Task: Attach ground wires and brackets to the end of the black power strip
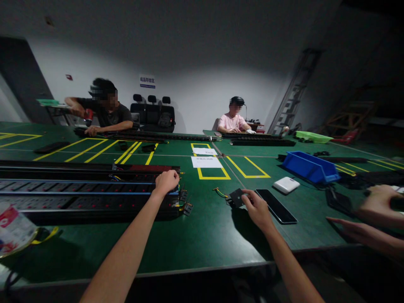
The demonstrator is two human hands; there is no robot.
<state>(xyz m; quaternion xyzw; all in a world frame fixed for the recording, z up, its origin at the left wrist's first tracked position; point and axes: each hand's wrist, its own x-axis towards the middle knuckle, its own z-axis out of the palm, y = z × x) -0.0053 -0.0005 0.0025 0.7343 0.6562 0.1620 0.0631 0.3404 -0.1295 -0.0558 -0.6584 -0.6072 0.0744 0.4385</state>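
Observation:
My left hand (167, 182) rests with curled fingers at the right end of the long black power strips (120, 202); whatever its fingers grip is too small to make out. In my right hand (255, 206) a small black plate (236, 197) is pinched between thumb and fingers, with a yellow-green wire (221, 193) beside it. Black end pieces (187, 208) with short wires stick out from the strips, to the right of my left hand. A black phone (276, 206) lies just right of my right hand.
A white box (286, 185) and a blue bin (311, 167) stand at the right. Another person's hands (378, 206) are at the right edge. Paper sheets (206, 162) lie mid-table. A tin (15, 231) is at front left. Two people work across the green table (202, 248).

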